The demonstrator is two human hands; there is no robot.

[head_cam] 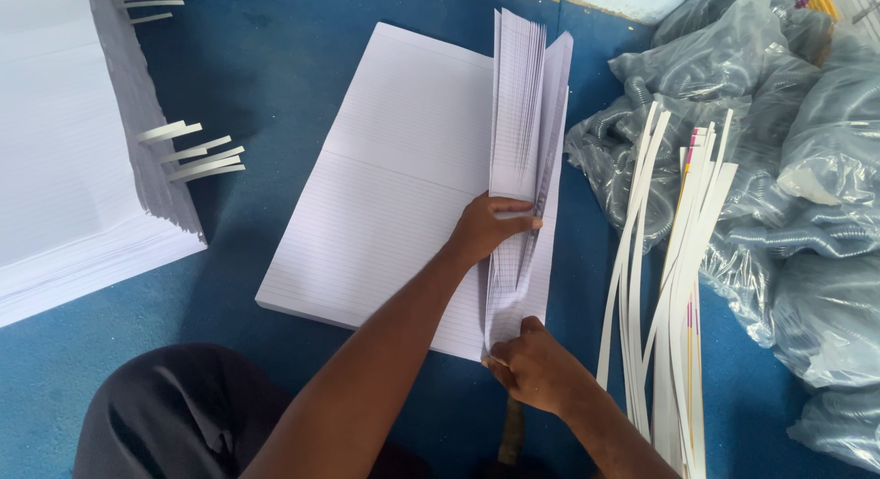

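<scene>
The blue floor covering [302,76] carries all items. A large stack of white sheets [55,149] lies at the far left, its right edge fanned, with narrow paper tabs [197,154] projecting from it. At the right lie clear bags of grey coiled tubing [807,167], reaching the frame's right edge.

The stack of ruled white paper [385,176] lies flat in the centre, tilted, with its long edges running from near to far. Faint horizontal ruling covers the top sheet. Along its right edge a bundle of sheets [522,103] stands raised and fanned, the leaves separated at the top.

A set of long white card strips [683,259], some edged in pink and yellow, lies just right of the stack, partly over the bags.

The left hand [486,227] is clamped on the raised bundle at mid-height. The right hand [536,369] is pinched on the bundle's near lower corner.

Open blue floor lies between the two stacks and beyond the centre stack's far edge.
</scene>
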